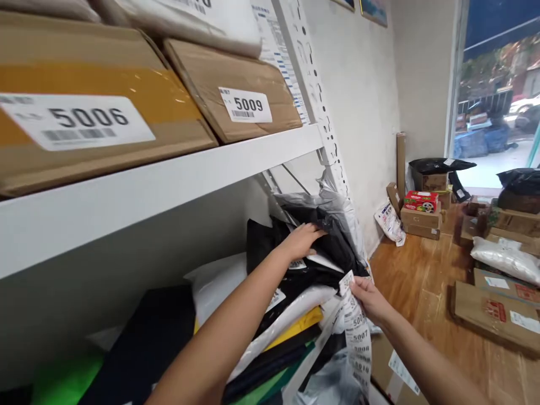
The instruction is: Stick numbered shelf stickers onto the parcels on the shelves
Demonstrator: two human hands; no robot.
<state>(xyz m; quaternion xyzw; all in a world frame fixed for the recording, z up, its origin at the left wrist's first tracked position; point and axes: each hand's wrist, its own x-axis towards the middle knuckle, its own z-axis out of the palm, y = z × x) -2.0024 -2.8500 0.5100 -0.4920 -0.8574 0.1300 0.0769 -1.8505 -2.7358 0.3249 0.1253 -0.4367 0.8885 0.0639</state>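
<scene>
Head view, left hand (302, 242) — half-spread on bag (342, 247), right hand (371, 299) — pinching labels (358, 337)

Close head view down onto hands (300, 242) (372, 297)

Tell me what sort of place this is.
Probably a parcel pickup or sorting room: boxes with numbered labels on a white shelf, a label strip in the right hand, and more parcels on the floor.

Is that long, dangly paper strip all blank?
No, the strip of number labels has black numbers printed down it, with 5007 readable.
</scene>
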